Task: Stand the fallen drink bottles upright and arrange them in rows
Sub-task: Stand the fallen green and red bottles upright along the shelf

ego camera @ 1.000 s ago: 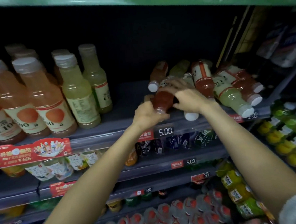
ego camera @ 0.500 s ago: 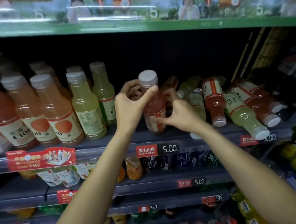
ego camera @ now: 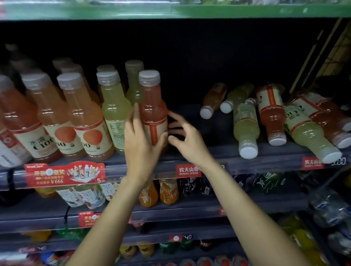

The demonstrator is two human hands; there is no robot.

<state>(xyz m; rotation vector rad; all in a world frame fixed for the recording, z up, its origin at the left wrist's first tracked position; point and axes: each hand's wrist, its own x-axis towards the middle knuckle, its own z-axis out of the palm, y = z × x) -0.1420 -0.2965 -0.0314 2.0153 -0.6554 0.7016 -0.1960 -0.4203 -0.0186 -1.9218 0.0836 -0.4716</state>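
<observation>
1. Head view, far left: the standing rows of orange bottles [ego camera: 51,120] and pale green bottles [ego camera: 115,112] are upright on the shelf [ego camera: 193,162], as they were one second ago.

2. The red bottle [ego camera: 154,111] is the thing that changed. One second ago it lay among the fallen ones; half a second ago both hands held it upright in the air. Now it stands on the shelf just beside the green row, cap up, label to the front.

3. The left hand [ego camera: 142,141] has its grip wrapped on the lower body of this bottle, thumb on the front and fingers [ego camera: 136,117] up along its left side. It steadies the bottle against the neighbour.

4. The right hand [ego camera: 186,138] has let go. Its grip is spread, fingers apart, near the right side of the bottle but, as far as I can tell, not touching it.

5. Further right, the shelf floor is bare, then comes the pile of fallen bottles [ego camera: 273,115]. About seven lie there with caps toward the front, some resting on each other, and one green bottle [ego camera: 309,136] reaches over the shelf edge.

6. My judgement: one more bottle is placed, and the bigger part of the work remains on the right. The overhanging green bottle may roll off if the pile is disturbed.
</observation>
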